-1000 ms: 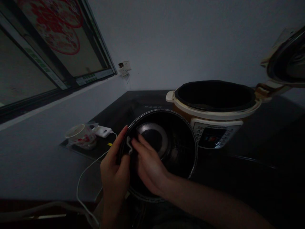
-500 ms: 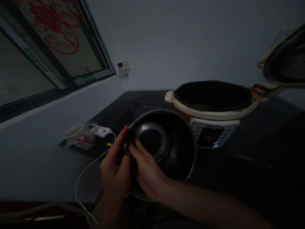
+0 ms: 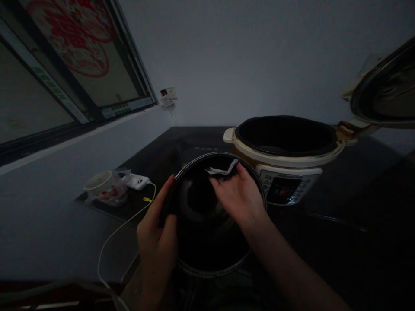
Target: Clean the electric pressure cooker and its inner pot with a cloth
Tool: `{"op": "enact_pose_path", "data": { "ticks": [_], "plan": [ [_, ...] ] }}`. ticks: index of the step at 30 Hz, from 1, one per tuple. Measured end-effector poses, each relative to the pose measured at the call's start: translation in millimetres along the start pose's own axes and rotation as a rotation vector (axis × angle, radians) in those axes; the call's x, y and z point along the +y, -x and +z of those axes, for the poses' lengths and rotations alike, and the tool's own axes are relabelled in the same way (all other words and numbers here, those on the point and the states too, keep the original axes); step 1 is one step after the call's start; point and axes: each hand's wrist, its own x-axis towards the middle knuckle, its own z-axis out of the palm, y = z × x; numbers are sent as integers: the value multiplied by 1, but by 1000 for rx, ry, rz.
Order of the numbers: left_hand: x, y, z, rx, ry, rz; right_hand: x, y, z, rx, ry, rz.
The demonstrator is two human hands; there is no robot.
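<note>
I hold a dark round inner pot (image 3: pixel 197 255), tilted toward me, in front of a cream rice cooker (image 3: pixel 285 149). My left hand (image 3: pixel 157 235) grips the pot's left rim, thumb along the edge. Inside the pot, my right hand (image 3: pixel 238 196) presses a small white wad of paper or cloth (image 3: pixel 223 169) against the far inner wall near the rim. The cooker stands empty, its lid (image 3: pixel 384 93) swung up at the right.
A dark counter (image 3: pixel 340 220) carries the cooker. At the left sit a white cup with red print (image 3: pixel 103 186), a white charger (image 3: pixel 138 181) and its cable (image 3: pixel 119 226). A window with red paper-cut decoration (image 3: pixel 78 47) and a wall socket (image 3: pixel 168 95) are behind.
My right hand has moved with the white wad from the pot's left rim, beside my left thumb, across to the far inner wall. The left hand keeps its hold.
</note>
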Motion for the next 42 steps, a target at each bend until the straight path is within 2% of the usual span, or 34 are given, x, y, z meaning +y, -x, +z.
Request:
{"op": "enact_pose_path", "data": {
  "ticks": [4,7,12,14,16,17,20,24,27,30,32,34,37,39,42],
  "plan": [
    [-3,-1,0,10,-19,14,-3,-2,-15,54,-86,-63],
    [-3,-1,-2,15,-30,22,4,-7,-13,48,-126,-38],
    [-2,-1,-2,4,-7,13,36,-10,6,-4,-75,58],
    [-3,-1,-1,-3,-3,15,55,-4,6,2,12,117],
    [-3,-1,0,-8,-3,33,72,4,-5,-17,169,163],
    [-4,0,0,-7,-9,45,77,8,-13,-73,285,178],
    [-5,-1,-1,-4,-39,78,80,18,-45,-344,749,177],
    [-4,-3,-1,-14,-61,91,52,27,-82,-703,1418,147],
    [-2,-5,-1,-43,-27,78,19,29,-96,-797,1925,52],
    [-1,-7,0,-77,11,76,-10,22,-99,-776,2481,-20],
    [-1,-8,1,-88,22,74,-27,10,-98,-754,2782,-158],
    [-1,-9,1,-90,25,78,-41,-4,-97,-754,2953,-429],
    [-2,-9,1,-99,28,88,-56,-24,-87,-827,3051,-862],
    [-2,-9,0,-112,32,88,-62,-32,-72,-959,3160,-1006],
    [-1,-10,0,-126,49,78,-62,-40,-40,-1193,3352,-1100]
  ]
}}
